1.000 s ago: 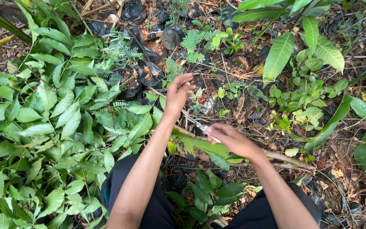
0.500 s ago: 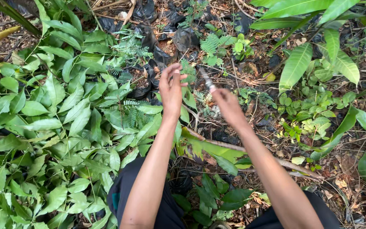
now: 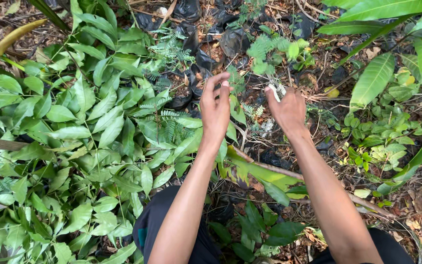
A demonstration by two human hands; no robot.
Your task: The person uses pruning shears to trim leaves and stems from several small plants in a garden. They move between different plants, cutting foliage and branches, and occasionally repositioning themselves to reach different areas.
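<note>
Left hand (image 3: pixel 215 108) raised over ground, fingers loosely curled, thumb and fingertips apart, nothing pinched. Right hand (image 3: pixel 287 108) beside it, near but not touching, fingers closed on small pale thing (image 3: pixel 273 92) at fingertips; kind unclear, too small. Both hands over small fern plant (image 3: pixel 250 111) between them, among black plastic nursery bags (image 3: pixel 210 49) on leaf litter. Dense green leafy branches (image 3: pixel 84 132) at left. Fallen yellow-green frond (image 3: pixel 264 173) lay under forearms. Broad-leaf plants (image 3: pixel 387 73) at right.
</note>
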